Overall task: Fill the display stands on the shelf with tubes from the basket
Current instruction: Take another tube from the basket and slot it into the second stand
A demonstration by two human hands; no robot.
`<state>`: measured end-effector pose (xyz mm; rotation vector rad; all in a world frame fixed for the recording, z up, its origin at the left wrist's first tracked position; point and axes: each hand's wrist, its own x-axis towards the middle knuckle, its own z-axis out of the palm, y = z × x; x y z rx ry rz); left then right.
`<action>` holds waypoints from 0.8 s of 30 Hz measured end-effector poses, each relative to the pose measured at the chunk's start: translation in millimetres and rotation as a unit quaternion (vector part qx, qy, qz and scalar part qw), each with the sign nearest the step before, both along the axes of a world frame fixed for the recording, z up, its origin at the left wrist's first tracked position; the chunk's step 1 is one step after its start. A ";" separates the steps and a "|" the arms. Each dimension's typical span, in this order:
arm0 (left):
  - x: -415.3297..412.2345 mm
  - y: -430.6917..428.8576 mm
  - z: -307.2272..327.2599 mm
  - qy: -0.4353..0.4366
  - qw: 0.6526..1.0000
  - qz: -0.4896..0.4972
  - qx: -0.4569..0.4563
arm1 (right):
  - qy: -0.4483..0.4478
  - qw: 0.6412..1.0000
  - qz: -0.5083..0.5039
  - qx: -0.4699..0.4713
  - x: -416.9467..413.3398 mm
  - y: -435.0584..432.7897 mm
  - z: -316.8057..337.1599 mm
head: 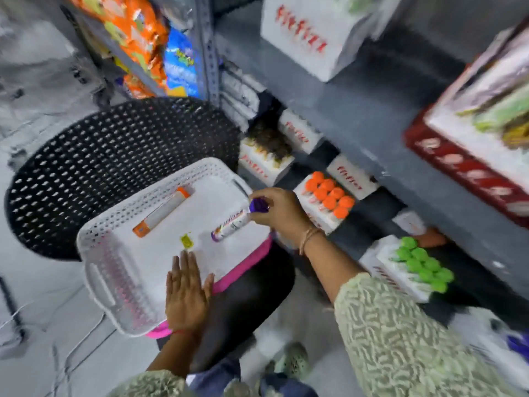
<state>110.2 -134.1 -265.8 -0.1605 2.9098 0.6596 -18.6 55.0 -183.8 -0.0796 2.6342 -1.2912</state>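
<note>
here right hand (279,209) grips purple-capped tube (233,222) over basket (120,253).

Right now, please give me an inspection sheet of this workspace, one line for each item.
Surface: white basket rests on a black perforated stool.
Job's things: purple-capped tube and orange-capped tube in the basket; orange-cap stand and green-cap stand look full.
Clutter: small yellow item in the basket.
Grips: right hand holds the purple-capped tube; left hand flat on the basket, empty.
Cables: nothing seen.
Surroundings: grey shelf, snack packets.
</note>
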 end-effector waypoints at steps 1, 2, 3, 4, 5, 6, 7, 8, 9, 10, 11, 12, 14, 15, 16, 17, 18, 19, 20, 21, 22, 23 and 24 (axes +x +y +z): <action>-5.1 8.8 5.4 0.003 1.000 -0.005 0.011 | 0.003 0.999 -0.026 -0.018 11.6 19.7 23.3; -11.3 17.0 9.5 0.007 1.000 -0.011 0.020 | 0.015 0.999 -0.040 -0.020 21.7 36.3 44.6; -21.0 33.2 17.7 0.019 0.999 -0.031 0.028 | 0.042 0.998 -0.056 -0.009 33.6 57.8 69.4; -31.1 52.8 27.3 0.039 0.997 -0.060 0.034 | 0.067 0.995 -0.073 0.011 46.8 78.9 94.3; -41.2 76.1 38.1 0.065 0.993 -0.094 0.042 | 0.087 0.991 -0.094 0.029 61.2 100.0 118.5; -51.2 103.2 51.0 0.090 0.986 -0.131 0.053 | 0.103 0.986 -0.121 0.043 76.7 120.4 143.9; -58.9 127.4 62.9 0.114 0.978 -0.162 0.062 | 0.114 0.982 -0.141 0.050 88.6 137.1 164.6; -64.7 156.1 78.9 0.139 0.968 -0.195 0.074 | 0.130 0.976 -0.166 0.056 103.7 158.0 186.5; -67.0 184.1 94.6 0.163 0.957 -0.223 0.086 | 0.148 0.968 -0.190 0.067 119.0 178.7 207.4; -66.5 210.7 109.3 0.183 0.947 -0.245 0.099 | 0.160 0.961 -0.212 0.081 133.1 198.7 227.2; -63.6 236.1 122.7 0.193 0.937 -0.269 0.114 | 0.173 0.951 -0.236 0.101 146.8 217.8 247.1; -59.6 256.4 132.5 0.197 0.927 -0.293 0.125 | 0.181 0.941 -0.254 0.130 156.6 233.6 265.3; -48.1 291.1 146.5 0.206 0.907 -0.341 0.135 | 0.202 0.918 -0.273 0.203 174.2 261.0 299.1; -43.3 302.8 149.2 0.204 0.903 -0.354 0.135 | 0.203 0.912 -0.276 0.226 179.4 272.5 312.2; -39.7 311.8 150.2 0.196 0.901 -0.362 0.134 | 0.198 0.910 -0.280 0.233 182.7 282.7 322.6; -37.9 317.0 147.9 0.189 0.904 -0.361 0.132 | 0.190 0.911 -0.283 0.231 181.9 291.3 329.6; -37.0 321.8 144.4 0.188 0.906 -0.358 0.127 | 0.183 0.910 -0.289 0.232 180.9 300.2 334.6; -36.8 324.5 140.5 0.192 0.907 -0.354 0.124 | 0.177 0.909 -0.294 0.237 177.7 308.2 337.4; -37.2 325.8 137.0 0.195 0.908 -0.351 0.121 | 0.166 0.908 -0.298 0.244 172.5 315.7 338.7; -37.7 326.5 135.2 0.197 0.909 -0.349 0.118 | 0.152 0.907 -0.301 0.251 166.8 322.8 339.3; -38.8 325.8 134.3 0.197 0.909 -0.348 0.115 | 0.132 0.909 -0.304 0.254 159.9 328.4 339.4; -39.0 325.7 134.3 0.197 0.910 -0.348 0.109 | 0.109 0.911 -0.306 0.254 153.8 333.8 338.8; -38.6 325.7 134.7 0.197 0.911 -0.347 0.103 | 0.090 0.914 -0.304 0.254 148.3 338.7 337.8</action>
